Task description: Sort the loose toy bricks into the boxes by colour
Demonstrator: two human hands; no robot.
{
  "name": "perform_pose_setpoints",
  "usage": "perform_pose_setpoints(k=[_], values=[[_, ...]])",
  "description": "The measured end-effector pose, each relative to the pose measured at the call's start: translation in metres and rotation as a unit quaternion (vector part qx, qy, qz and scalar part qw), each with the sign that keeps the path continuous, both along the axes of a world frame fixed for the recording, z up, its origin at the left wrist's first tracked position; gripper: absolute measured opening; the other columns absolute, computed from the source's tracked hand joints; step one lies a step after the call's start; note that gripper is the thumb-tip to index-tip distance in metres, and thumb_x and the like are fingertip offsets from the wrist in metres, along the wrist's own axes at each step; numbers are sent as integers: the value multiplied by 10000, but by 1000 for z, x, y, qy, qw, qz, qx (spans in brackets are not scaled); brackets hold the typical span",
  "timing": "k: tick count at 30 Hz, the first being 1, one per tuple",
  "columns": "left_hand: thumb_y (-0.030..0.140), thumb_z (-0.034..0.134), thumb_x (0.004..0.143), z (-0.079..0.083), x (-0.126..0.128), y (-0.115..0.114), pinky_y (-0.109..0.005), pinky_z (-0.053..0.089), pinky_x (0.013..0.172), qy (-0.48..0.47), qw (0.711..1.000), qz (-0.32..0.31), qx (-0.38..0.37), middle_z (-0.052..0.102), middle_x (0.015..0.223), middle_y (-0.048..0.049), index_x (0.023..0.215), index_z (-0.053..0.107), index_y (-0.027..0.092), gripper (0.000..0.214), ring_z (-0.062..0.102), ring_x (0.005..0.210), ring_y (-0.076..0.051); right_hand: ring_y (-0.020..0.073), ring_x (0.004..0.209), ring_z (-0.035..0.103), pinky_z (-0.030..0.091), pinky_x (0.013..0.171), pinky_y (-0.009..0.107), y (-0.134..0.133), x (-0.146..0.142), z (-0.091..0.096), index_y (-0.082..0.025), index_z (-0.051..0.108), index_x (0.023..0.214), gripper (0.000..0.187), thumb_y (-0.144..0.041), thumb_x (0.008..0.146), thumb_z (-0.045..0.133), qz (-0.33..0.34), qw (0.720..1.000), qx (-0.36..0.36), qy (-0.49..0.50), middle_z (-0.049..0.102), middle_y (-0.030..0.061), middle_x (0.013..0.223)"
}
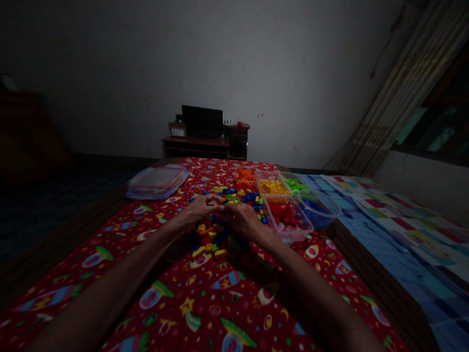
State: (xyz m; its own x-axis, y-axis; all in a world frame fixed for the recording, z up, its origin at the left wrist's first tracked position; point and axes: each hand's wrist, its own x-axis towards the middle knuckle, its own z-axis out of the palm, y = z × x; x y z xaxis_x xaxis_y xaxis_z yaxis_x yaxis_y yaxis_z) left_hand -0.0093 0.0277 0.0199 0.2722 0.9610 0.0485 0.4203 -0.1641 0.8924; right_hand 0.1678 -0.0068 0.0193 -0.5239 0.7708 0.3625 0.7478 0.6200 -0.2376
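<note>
My left hand (202,206) is above a pile of mixed toy building bricks (209,238), its fingers curled and its fingertips close to the other hand. My right hand (242,218) meets it there, back turned up and fingers bent inward. Whatever the fingers hold is hidden or too small to make out. Loose bricks in yellow, blue, red, orange and green lie around and beneath both hands. Right of the pile stand clear plastic containers: one with red bricks (284,214), one with blue bricks (314,211), and others with orange bricks (245,175), yellow bricks (273,187) and green bricks (295,185).
A red patterned cloth (190,298) covers the table. Stacked plastic lids (157,182) lie at its left far side. A bed with checked bedding (388,230) adjoins on the right. Against the far wall, a dark screen (202,121) stands on a low desk.
</note>
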Motion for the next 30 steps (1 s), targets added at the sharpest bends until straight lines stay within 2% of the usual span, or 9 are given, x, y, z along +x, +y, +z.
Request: perform_pose_setpoints(k=[5,9,14,16,19,22,24,27,30], values=[[589,564,674,-6,-3,7,-249,428,542,29,998,-23,48,657,669,-13,793,615,176,433,573,594,-160,145,722,592,309,603,223,8,13,9,-182,654,958,216,-237,907,451,-25,999,26,3,677,66,827],[539,607,648,-9,-16,16,-285,477,647,117,985,-10,125,719,762,-34,765,671,191,373,640,733,-214,169,726,584,329,618,247,22,49,31,-165,658,919,252,-267,906,428,-159,985,73,-4,673,92,829],[427,608,660,-8,-28,19,-301,498,735,191,971,-12,143,743,846,-25,776,717,210,269,661,808,-229,221,839,599,385,697,290,34,120,51,-161,667,973,276,-266,886,427,-351,928,121,21,679,134,931],[387,587,692,-9,-26,19,-307,500,759,211,966,-19,150,742,882,-34,810,726,204,258,661,818,-227,238,884,599,406,749,315,35,150,50,-158,674,1000,287,-252,865,439,-413,902,122,29,676,145,957],[360,552,752,-14,-15,18,-338,483,846,213,953,-50,210,726,982,-63,909,725,196,286,644,912,-233,258,946,592,422,813,351,34,188,40,-147,688,1008,308,-215,823,452,-475,873,107,38,671,153,985],[344,528,811,-24,-1,14,-371,437,945,198,933,-108,281,689,1095,-93,1030,694,196,312,594,1049,-235,268,976,588,433,842,369,33,207,30,-134,701,998,322,-188,778,473,-495,864,83,49,670,155,996],[332,507,847,-32,7,10,-376,423,965,195,921,-143,305,668,1129,-105,1058,678,196,304,569,1092,-229,271,995,582,431,868,382,35,207,28,-115,693,1019,338,-190,773,473,-483,868,97,57,669,163,1017],[295,505,858,-39,12,6,-359,450,919,211,915,-135,316,640,1134,-111,1009,677,195,249,576,1061,-223,257,985,582,416,890,380,38,188,34,-104,669,1065,361,-214,816,431,-436,887,138,70,673,164,1025],[239,536,824,-39,11,3,-341,476,846,223,921,-98,302,637,1045,-100,944,661,185,181,603,969,-218,224,923,597,420,834,322,39,151,43,-124,676,1047,349,-225,856,401,-363,921,128,65,684,144,995]])
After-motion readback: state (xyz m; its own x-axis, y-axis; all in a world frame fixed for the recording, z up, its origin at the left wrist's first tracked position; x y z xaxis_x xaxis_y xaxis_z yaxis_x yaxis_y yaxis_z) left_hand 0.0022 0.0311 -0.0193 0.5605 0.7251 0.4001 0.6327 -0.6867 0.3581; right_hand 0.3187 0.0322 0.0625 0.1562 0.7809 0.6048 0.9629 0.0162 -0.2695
